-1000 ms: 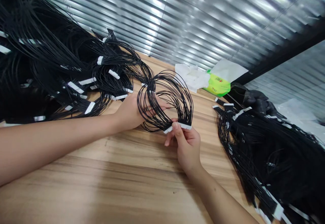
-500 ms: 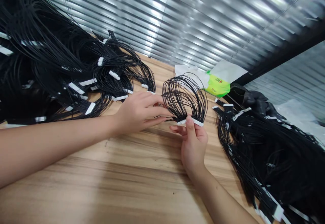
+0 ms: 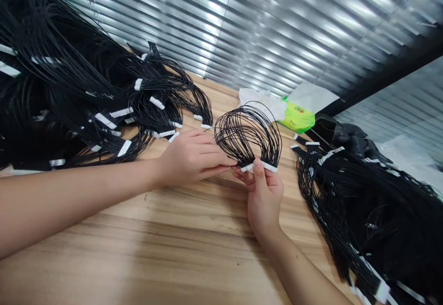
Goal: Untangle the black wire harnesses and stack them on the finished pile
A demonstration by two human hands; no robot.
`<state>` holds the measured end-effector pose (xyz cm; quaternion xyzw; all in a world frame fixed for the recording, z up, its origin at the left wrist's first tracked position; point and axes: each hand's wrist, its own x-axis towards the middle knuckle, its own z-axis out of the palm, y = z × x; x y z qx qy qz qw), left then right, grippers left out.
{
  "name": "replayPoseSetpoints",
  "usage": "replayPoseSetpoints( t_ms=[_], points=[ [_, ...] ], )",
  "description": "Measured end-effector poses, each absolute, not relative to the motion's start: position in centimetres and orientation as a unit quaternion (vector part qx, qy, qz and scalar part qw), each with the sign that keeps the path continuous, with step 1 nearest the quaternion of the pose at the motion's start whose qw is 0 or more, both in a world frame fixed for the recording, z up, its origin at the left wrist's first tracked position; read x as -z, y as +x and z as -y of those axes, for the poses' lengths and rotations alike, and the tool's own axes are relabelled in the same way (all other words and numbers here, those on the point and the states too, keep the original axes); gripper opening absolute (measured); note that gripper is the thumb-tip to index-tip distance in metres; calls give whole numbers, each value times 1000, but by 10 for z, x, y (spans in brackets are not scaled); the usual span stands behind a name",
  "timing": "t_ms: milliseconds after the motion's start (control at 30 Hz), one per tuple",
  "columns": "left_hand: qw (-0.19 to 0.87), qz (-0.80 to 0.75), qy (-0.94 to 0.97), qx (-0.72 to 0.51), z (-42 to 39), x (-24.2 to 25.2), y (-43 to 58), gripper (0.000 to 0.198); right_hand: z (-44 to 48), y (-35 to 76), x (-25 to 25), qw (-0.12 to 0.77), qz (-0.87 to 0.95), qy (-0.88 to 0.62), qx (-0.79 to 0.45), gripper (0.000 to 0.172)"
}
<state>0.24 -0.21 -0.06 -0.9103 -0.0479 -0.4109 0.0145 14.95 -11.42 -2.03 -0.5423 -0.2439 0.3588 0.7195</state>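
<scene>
A looped bundle of thin black wires (image 3: 249, 132) ends in two white connector strips (image 3: 268, 166). My right hand (image 3: 263, 199) pinches those strips between thumb and fingers, holding the loop upright above the wooden table (image 3: 180, 245). My left hand (image 3: 194, 157) reaches in from the left with its fingers pressed together at the base of the loop, next to the right thumb; they touch the wires just above the connectors.
A large heap of the same black wire harnesses with white connectors (image 3: 76, 97) fills the left side. Another heap (image 3: 374, 212) lies at the right. At the back are a green packet (image 3: 297, 116), white tissue (image 3: 263, 99) and a slatted metallic wall (image 3: 277, 28).
The wire loop was carried right, off my left hand, which had been inside it. My left hand then closed its fingers onto the loop's base beside my right hand.
</scene>
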Motion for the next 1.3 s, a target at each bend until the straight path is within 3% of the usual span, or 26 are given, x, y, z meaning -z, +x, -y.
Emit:
replayPoseSetpoints(
  t_ms=[300,633,1300],
  points=[
    [-20,56,-905,420,5,6,2,15,114,148,21,712,253,-515,-404,28],
    [77,43,-914,397,6,-2,1,15,112,147,20,688,236,-531,-435,28],
    [100,58,-935,334,-1,-3,-1,18,112,150,20,670,248,-554,-427,30]
  ],
)
